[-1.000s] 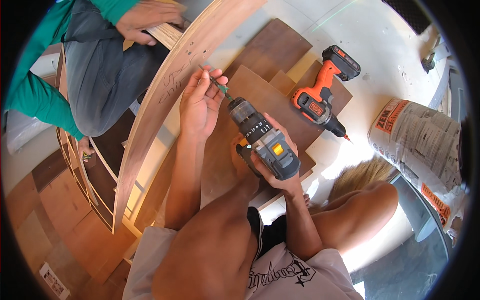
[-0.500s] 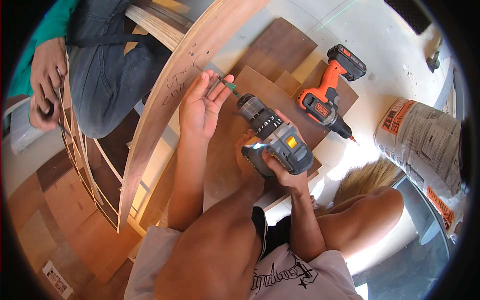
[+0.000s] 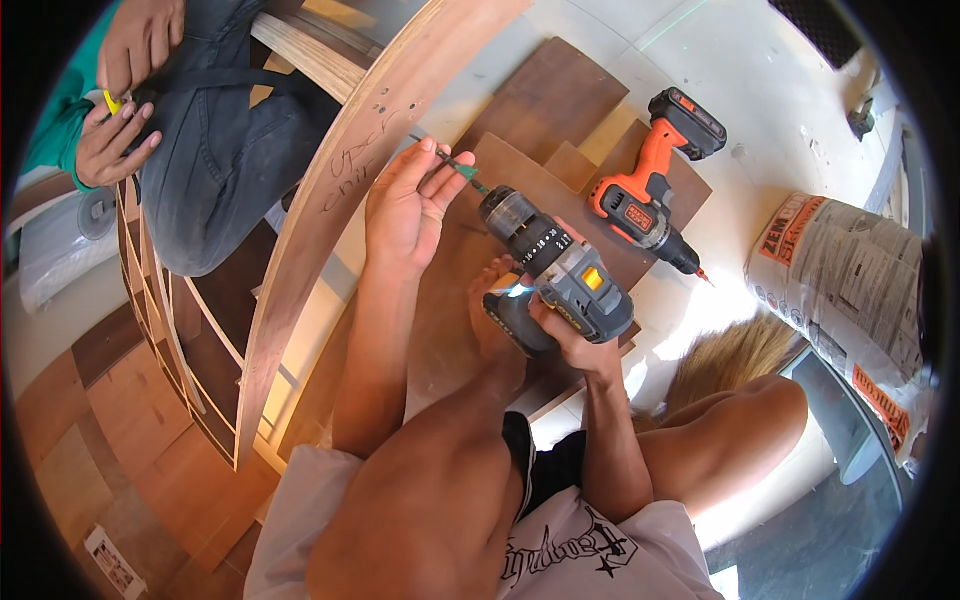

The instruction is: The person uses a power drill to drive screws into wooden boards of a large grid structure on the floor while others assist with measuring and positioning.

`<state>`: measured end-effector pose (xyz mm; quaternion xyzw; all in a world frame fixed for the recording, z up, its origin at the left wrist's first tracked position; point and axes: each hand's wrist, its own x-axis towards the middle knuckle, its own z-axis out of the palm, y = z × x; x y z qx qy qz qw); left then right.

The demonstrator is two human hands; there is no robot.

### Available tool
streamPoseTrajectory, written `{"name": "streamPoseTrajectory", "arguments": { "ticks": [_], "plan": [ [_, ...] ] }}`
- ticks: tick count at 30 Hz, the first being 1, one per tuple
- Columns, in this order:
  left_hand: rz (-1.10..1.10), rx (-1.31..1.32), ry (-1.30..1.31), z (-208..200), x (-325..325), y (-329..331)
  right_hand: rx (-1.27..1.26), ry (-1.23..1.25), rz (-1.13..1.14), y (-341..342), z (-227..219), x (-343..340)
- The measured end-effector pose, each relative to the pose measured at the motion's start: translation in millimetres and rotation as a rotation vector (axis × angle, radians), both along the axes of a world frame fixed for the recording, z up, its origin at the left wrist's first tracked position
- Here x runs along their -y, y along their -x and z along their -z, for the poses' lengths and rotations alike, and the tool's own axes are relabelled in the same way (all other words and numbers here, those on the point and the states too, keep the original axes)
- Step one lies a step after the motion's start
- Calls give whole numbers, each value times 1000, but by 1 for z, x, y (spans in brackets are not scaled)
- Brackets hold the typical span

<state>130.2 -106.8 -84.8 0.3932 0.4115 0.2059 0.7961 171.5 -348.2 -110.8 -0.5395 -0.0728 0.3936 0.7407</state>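
Note:
My right hand (image 3: pixel 580 340) is wrapped round the handle of a grey cordless drill (image 3: pixel 560 265) with a yellow switch on top. Its black chuck points up and left. From the chuck runs a thin drill bit (image 3: pixel 482 188) with a green piece on it. My left hand (image 3: pixel 410 225), palm up, has its thumb and fingertips closed about the far end of the bit. That end lies close to the curved wooden panel (image 3: pixel 300 250), which bears handwriting and a few small holes. Whether the tip touches the panel I cannot tell.
An orange and black drill (image 3: pixel 645 195) lies at right on the floor by brown boards (image 3: pixel 545 105). A wrapped bucket (image 3: pixel 845 280) stands further right, with a straw-coloured brush (image 3: pixel 725 365) below. A co-worker's hands (image 3: pixel 125 135) hold something yellow at upper left.
My drill and both hands have shifted slightly right, with the grip unchanged. The co-worker's hands have moved up and come together, and a yellow thing now shows in them.

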Motion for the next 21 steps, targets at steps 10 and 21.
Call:
{"name": "streamPoseTrajectory", "arguments": {
  "ticks": [10, 21],
  "plan": [
    [-28, 111, 76, -2, 5, 2, -105, -130, -14, 7, -7, -4],
    [-39, -310, -639, 0, 5, -8, -204, -223, -61, 16, -2, -16]
  ]
}}
